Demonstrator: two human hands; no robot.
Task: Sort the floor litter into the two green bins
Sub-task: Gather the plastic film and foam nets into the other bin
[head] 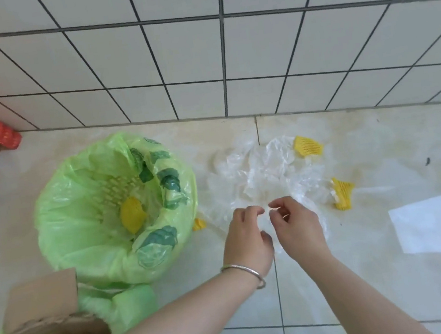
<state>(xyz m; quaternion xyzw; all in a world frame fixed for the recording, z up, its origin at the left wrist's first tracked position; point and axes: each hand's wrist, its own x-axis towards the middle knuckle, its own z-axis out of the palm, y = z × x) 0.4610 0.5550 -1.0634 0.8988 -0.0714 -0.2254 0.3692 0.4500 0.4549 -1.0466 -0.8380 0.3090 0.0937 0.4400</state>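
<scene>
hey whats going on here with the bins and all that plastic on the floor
A person is sorting floor litter. Both hands, left hand and right hand, pinch the near edge of a crumpled clear plastic sheet lying on the tiles. The green-lined bin already holds one yellow foam net; three more yellow pieces lie on the floor. A second bin holds cardboard.

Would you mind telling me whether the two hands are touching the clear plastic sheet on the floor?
Touching. In the head view the left hand and right hand both have fingers curled onto the near edge of the clear plastic sheet, pinching it.
</scene>
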